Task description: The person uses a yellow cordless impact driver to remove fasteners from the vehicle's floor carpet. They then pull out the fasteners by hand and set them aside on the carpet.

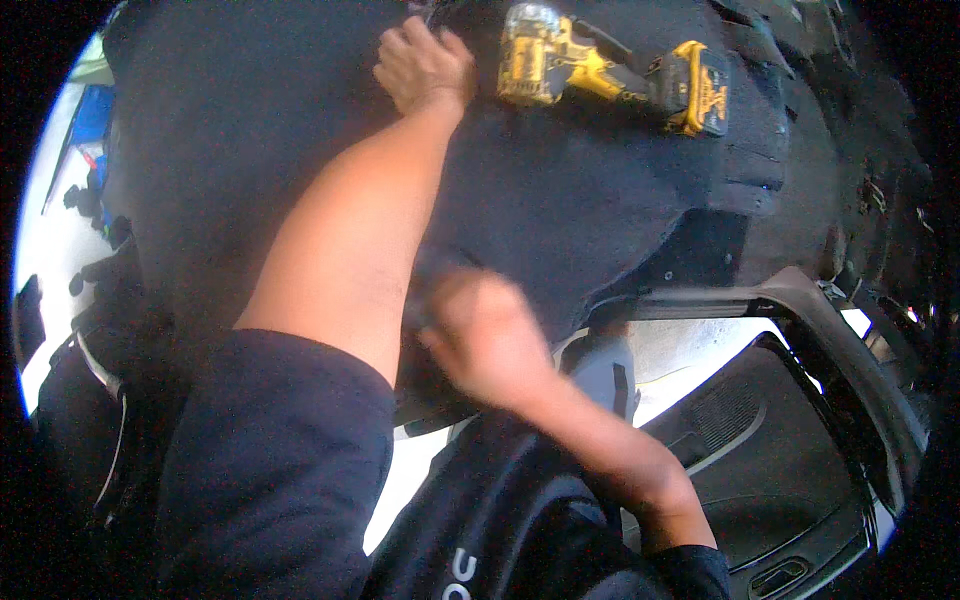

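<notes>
While my curled left hand [425,68] and blurred, half-closed right hand [485,335] worked above the dark carpet [560,190], holds unclear, a yellow drill [605,82] lay on it, a car door [780,470] lower right.

Your left hand [425,68] sits just short of 12 o'clock, fingers curled over the dark carpet-like surface [220,150]; contact unclear. Your right hand [490,335] is at dial centre, blurred, grip unreadable. Yellow-and-black cordless drill [600,80] lies at 1, battery end toward 3. Dark car door [800,470] at 4, blue item [94,113] at 10.
</notes>
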Demonstrator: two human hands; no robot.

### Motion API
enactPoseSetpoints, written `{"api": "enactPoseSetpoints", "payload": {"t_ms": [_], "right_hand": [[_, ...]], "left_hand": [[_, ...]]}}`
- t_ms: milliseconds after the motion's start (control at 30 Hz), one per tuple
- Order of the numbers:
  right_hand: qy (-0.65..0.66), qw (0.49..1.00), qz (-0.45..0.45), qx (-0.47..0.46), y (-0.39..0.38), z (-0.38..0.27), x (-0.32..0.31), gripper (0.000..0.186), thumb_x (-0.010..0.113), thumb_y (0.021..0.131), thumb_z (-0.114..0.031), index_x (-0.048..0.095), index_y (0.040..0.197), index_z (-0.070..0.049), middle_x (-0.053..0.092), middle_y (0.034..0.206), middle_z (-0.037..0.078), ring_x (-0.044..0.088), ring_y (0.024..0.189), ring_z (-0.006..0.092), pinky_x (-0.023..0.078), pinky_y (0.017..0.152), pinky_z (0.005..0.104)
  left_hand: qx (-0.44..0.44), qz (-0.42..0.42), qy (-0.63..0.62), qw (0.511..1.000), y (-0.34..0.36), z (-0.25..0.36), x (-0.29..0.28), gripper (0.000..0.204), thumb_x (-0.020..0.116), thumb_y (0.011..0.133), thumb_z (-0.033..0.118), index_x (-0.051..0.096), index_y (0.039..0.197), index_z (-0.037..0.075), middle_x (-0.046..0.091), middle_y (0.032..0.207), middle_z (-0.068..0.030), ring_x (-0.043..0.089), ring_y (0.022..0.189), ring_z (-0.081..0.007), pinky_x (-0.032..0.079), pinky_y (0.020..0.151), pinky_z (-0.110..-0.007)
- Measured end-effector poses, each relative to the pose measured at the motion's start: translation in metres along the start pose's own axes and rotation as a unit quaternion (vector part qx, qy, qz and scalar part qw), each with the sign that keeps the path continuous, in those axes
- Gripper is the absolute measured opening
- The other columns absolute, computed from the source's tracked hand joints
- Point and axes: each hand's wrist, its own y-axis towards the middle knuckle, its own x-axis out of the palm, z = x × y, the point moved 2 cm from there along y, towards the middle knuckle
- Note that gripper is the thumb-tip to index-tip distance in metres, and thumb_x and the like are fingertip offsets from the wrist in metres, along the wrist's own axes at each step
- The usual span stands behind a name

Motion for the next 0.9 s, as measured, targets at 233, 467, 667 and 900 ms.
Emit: {"api": "enactPoseSetpoints", "payload": {"t_ms": [233,467,667,900], "right_hand": [[-0.01,0.984,0.13,0.124,-0.059,0.058,-0.06,0.044,0.078,0.079,-0.019,0.063,0.117,-0.002,0.062,0.119,0.019,0.058,0.112,0.0382,0.046,0.097,0.0456],[0.615,0.735,-0.276,-0.068,-0.11,-0.018,-0.091,0.057,0.077,0.085,-0.031,0.061,0.133,-0.006,0.06,0.122,0.014,0.059,0.109,0.029,0.048,0.093,0.0408],[0.485,0.808,-0.272,-0.196,-0.149,-0.074,-0.116,0.026,0.063,0.095,-0.023,0.069,0.106,-0.001,0.059,0.109,0.021,0.059,0.088,0.0334,0.051,0.075,0.0448],[0.571,0.805,0.038,-0.156,-0.134,-0.059,-0.11,0.009,0.057,0.095,-0.006,0.058,0.097,0.003,0.061,0.075,0.017,0.06,0.058,0.0331,0.054,0.056,0.0434]], "left_hand": [[-0.006,0.02,-0.008,1.0,-0.004,0.012,0.009,0.031,0.059,0.089,0.032,0.054,0.109,0.01,0.054,0.105,-0.0161,0.055,0.103,-0.035,0.042,0.086,-0.05],[-0.004,0.016,-0.011,1.0,-0.005,0.017,0.015,0.027,0.057,0.091,0.032,0.054,0.108,0.01,0.054,0.106,-0.0165,0.055,0.105,-0.0357,0.042,0.089,-0.051],[0.012,0.042,-0.001,0.999,-0.007,0.013,0.012,0.027,0.056,0.093,0.032,0.054,0.108,0.01,0.055,0.108,-0.0168,0.056,0.104,-0.0377,0.044,0.086,-0.052],[-0.005,-0.093,0.0,0.996,0.008,0.003,0.045,0.058,0.049,0.087,0.049,0.059,0.13,0.01,0.06,0.126,-0.0232,0.059,0.117,-0.0389,0.044,0.099,-0.054]]}}
